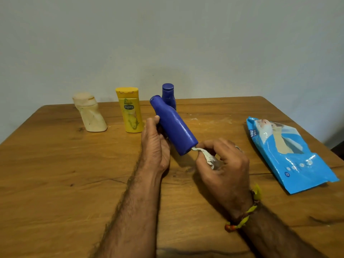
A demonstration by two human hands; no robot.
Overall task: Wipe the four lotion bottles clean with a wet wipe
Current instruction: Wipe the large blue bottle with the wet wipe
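My left hand (155, 144) grips a large blue lotion bottle (175, 127), tilted above the table with its cap pointing away and its base toward me. My right hand (223, 161) pinches a crumpled, greyish wet wipe (208, 157) whose tip touches the bottle's base edge. A smaller blue bottle (169, 96) stands upright behind the held one. A yellow bottle (130, 110) stands cap-up to the left. A cream bottle (89, 112) stands at the far left, leaning in shape.
A blue wet wipe packet (290, 155) lies flat on the right side of the wooden table (55, 174). A pale wall rises just behind the table's far edge. A thread band circles my right wrist.
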